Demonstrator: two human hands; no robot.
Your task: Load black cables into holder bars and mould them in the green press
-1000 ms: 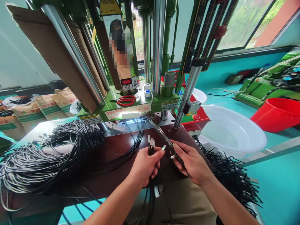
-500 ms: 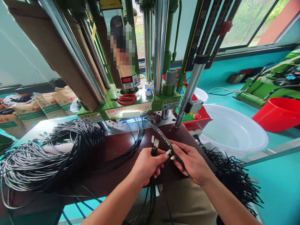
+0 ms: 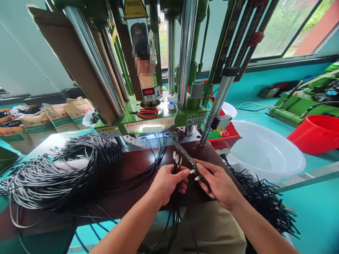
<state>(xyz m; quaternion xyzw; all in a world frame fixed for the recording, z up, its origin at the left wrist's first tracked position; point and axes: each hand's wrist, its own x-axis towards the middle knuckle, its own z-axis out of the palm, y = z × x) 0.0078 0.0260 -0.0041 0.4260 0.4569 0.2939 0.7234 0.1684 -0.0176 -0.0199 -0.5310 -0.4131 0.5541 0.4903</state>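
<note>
Left hand (image 3: 165,181): closed on a bundle of thin black cables (image 3: 174,216), their pale connector ends (image 3: 176,158) standing upright above the fingers; thumb and forefinger meet by one small white connector (image 3: 192,171), at the near edge of a dark slotted bar (image 3: 185,154). Right hand (image 3: 221,181): closed around the lower end of that bar, which slants up and away toward the press; a second white piece (image 3: 196,179) shows beside the grip. We cannot tell whether the first connector is seated or merely touching; we judge this meeting the delicate point, since a small end could sit askew. Beneath both hands, we list one dark brown tabletop (image 3: 132,158). Beyond the bar: a green press plate (image 3: 165,116), with a white lamp (image 3: 152,129) on its front edge, red-handled snips (image 3: 148,112) and a blue-and-white spool (image 3: 171,105) on top; further cables (image 3: 160,150) run out from below it across the tabletop. To our left: a large coil of black cable (image 3: 87,155), and paper sacks (image 3: 59,118) behind. To our right: a heap of short black strips (image 3: 270,203), then a white basin (image 3: 301,160) and a red tub (image 3: 315,134) on the floor.
</note>
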